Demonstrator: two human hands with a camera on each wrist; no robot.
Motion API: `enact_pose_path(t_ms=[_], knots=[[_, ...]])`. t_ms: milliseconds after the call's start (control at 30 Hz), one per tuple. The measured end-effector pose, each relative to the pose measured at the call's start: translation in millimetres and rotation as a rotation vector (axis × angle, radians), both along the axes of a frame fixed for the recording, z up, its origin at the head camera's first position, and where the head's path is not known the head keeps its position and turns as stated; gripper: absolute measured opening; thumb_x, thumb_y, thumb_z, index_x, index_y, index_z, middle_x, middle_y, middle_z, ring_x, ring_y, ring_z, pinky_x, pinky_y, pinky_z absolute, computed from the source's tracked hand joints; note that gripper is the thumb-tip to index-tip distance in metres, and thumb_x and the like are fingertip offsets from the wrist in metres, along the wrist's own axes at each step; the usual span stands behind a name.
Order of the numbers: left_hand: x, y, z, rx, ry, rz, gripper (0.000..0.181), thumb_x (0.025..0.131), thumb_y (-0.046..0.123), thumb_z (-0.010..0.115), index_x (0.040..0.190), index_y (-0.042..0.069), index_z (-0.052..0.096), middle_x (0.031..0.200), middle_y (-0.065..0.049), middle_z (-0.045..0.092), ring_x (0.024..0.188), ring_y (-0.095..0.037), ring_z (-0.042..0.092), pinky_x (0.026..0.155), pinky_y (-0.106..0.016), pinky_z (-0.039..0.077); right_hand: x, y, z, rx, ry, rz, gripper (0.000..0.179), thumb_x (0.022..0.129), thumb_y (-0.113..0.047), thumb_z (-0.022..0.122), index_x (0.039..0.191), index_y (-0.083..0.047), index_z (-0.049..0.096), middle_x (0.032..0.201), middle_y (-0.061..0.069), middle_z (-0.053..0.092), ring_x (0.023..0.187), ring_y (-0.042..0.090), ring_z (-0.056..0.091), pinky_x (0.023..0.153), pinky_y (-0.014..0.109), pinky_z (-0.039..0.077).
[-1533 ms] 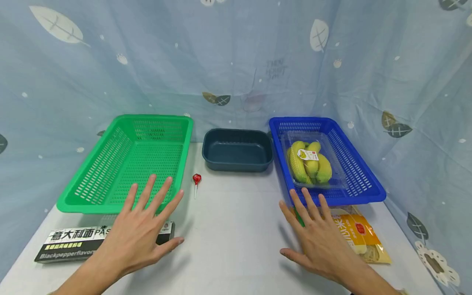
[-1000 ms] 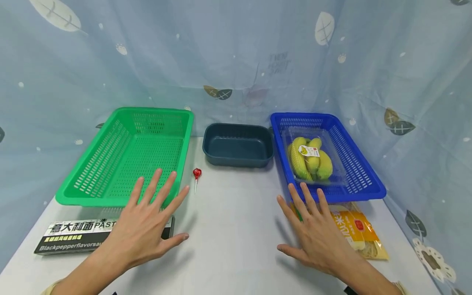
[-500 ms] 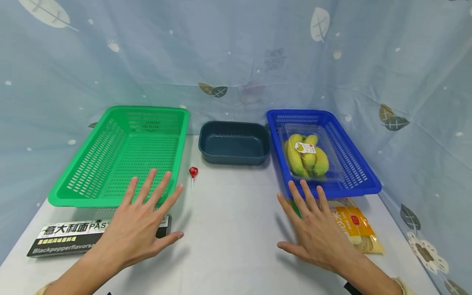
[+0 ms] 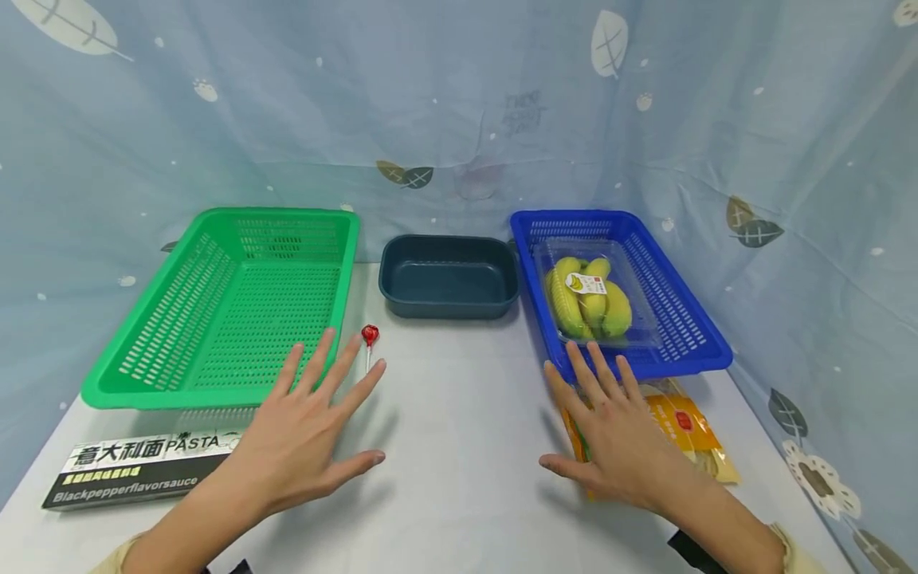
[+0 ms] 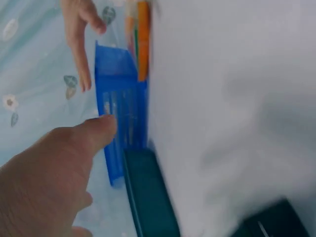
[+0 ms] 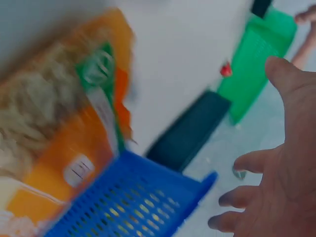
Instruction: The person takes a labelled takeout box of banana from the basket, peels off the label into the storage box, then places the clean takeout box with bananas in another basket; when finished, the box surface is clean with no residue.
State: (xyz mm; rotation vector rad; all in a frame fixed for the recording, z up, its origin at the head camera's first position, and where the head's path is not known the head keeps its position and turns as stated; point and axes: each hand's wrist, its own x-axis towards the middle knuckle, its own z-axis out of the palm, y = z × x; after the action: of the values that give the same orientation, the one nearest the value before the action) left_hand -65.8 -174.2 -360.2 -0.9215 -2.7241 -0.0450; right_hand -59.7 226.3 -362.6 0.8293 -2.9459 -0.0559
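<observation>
With fingers spread, my left hand [image 4: 301, 438] hovers over the table and holds nothing. Under and beside it lies a black and white pasta box [image 4: 136, 470], its right end hidden by the hand. Just past the fingertips is a red lollipop [image 4: 369, 335]. My right hand [image 4: 613, 434], also spread and holding nothing, is above an orange food packet [image 4: 684, 422] and partly covers it. In the right wrist view the packet [image 6: 54, 133] shows a green patch and pale contents. Bananas [image 4: 588, 299] in a clear plastic tray sit inside the blue basket [image 4: 688, 319].
A green basket [image 4: 107, 395] stands at the left, near the left fingertips. Between the two baskets, at the back, is a dark teal bin [image 4: 448, 309]. A patterned blue curtain [image 4: 445, 96] hangs behind and at the sides of the white table [image 4: 459, 446].
My left hand has shifted rightward relative to the pasta box, uncovering more of its print. The right hand stays spread and nearly in place. The head view has drifted slightly.
</observation>
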Motion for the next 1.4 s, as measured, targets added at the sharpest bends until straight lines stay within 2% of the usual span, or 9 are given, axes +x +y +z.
enact_pose_path(t_ms=[133, 233, 333, 467, 633, 733, 933, 1167, 1400], knots=[[-4.0, 18.1, 0.8, 0.019, -0.042, -0.041, 0.088, 0.09, 0.071, 0.053, 0.158, 0.019, 0.033, 0.166, -0.015, 0.011, 0.151, -0.039, -0.003, 0.118, -0.061, 0.009, -8.2, 3.4, 14.7, -0.046, -0.019, -0.024, 0.104, 0.086, -0.078, 0.052, 0.162, -0.015, 0.017, 0.166, 0.016, -0.002, 0.15, 0.041, 0.001, 0.116, 0.065, 0.009], [-7.8, 29.6, 3.0, 0.052, -0.065, -0.079, 0.082, 0.094, 0.064, 0.053, 0.157, 0.015, 0.033, 0.163, -0.018, 0.02, 0.151, -0.038, -0.001, 0.118, -0.06, 0.015, -13.6, 7.4, 24.6, -0.069, -0.034, -0.034, 0.103, 0.087, -0.077, 0.05, 0.161, -0.014, 0.017, 0.166, 0.014, -0.005, 0.151, 0.038, -0.002, 0.116, 0.064, 0.012], [-13.1, 41.0, 6.1, 0.131, -0.101, -0.118, 0.077, 0.096, 0.056, 0.057, 0.155, 0.011, 0.038, 0.158, -0.019, 0.032, 0.15, -0.039, 0.01, 0.116, -0.059, 0.023, -18.5, 12.0, 32.2, -0.1, -0.063, -0.055, 0.101, 0.089, -0.075, 0.05, 0.161, -0.012, 0.018, 0.166, 0.012, -0.007, 0.151, 0.038, 0.0, 0.116, 0.064, 0.013], [-21.0, 56.2, 8.8, 0.301, -0.183, -0.146, 0.068, 0.096, 0.048, 0.061, 0.151, 0.012, 0.045, 0.152, -0.012, 0.045, 0.146, -0.035, 0.028, 0.112, -0.058, 0.032, -26.2, 17.2, 40.7, -0.148, -0.118, -0.092, 0.097, 0.092, -0.069, 0.053, 0.161, -0.011, 0.017, 0.167, 0.013, -0.003, 0.15, 0.04, 0.006, 0.115, 0.065, 0.017], [-30.0, 74.9, 8.1, 0.493, -0.282, -0.154, 0.062, 0.095, 0.04, 0.067, 0.148, 0.015, 0.048, 0.147, -0.002, 0.05, 0.139, -0.024, 0.041, 0.108, -0.049, 0.041, -36.5, 23.0, 47.8, -0.189, -0.138, -0.131, 0.095, 0.093, -0.065, 0.055, 0.162, -0.014, 0.015, 0.166, 0.015, 0.004, 0.147, 0.046, 0.015, 0.111, 0.069, 0.022], [-34.4, 85.7, 6.7, 0.557, -0.335, -0.139, 0.06, 0.095, 0.037, 0.068, 0.147, 0.014, 0.05, 0.145, 0.001, 0.052, 0.134, -0.019, 0.047, 0.105, -0.044, 0.045, -42.2, 25.3, 51.2, -0.21, -0.138, -0.14, 0.094, 0.093, -0.064, 0.057, 0.162, -0.014, 0.017, 0.166, 0.016, 0.006, 0.146, 0.048, 0.018, 0.109, 0.07, 0.024], [-42.6, 98.8, 3.4, 0.674, -0.473, -0.127, 0.057, 0.094, 0.027, 0.069, 0.144, 0.011, 0.051, 0.135, -0.002, 0.06, 0.117, -0.018, 0.059, 0.087, -0.035, 0.055, -53.8, 29.3, 58.9, -0.282, -0.18, -0.173, 0.089, 0.095, -0.061, 0.057, 0.161, -0.013, 0.021, 0.165, 0.019, 0.012, 0.142, 0.052, 0.025, 0.105, 0.073, 0.026], [-52.3, 112.6, -3.1, 0.738, -0.591, -0.114, 0.055, 0.093, 0.022, 0.07, 0.143, 0.01, 0.05, 0.128, -0.004, 0.063, 0.111, -0.017, 0.062, 0.085, -0.037, 0.057, -70.3, 36.0, 63.4, -0.317, -0.175, -0.194, 0.086, 0.096, -0.059, 0.057, 0.158, -0.008, 0.026, 0.161, 0.023, 0.021, 0.142, 0.051, 0.025, 0.108, 0.07, 0.025], [-67.2, 133.4, -5.4, 0.749, -0.651, -0.091, 0.054, 0.095, 0.025, 0.069, 0.143, 0.01, 0.049, 0.126, -0.005, 0.063, 0.112, -0.022, 0.063, 0.084, -0.033, 0.056, -89.3, 42.4, 64.3, -0.305, -0.156, -0.189, 0.084, 0.098, -0.055, 0.055, 0.156, -0.002, 0.028, 0.158, 0.029, 0.024, 0.14, 0.054, 0.026, 0.107, 0.072, 0.024]])
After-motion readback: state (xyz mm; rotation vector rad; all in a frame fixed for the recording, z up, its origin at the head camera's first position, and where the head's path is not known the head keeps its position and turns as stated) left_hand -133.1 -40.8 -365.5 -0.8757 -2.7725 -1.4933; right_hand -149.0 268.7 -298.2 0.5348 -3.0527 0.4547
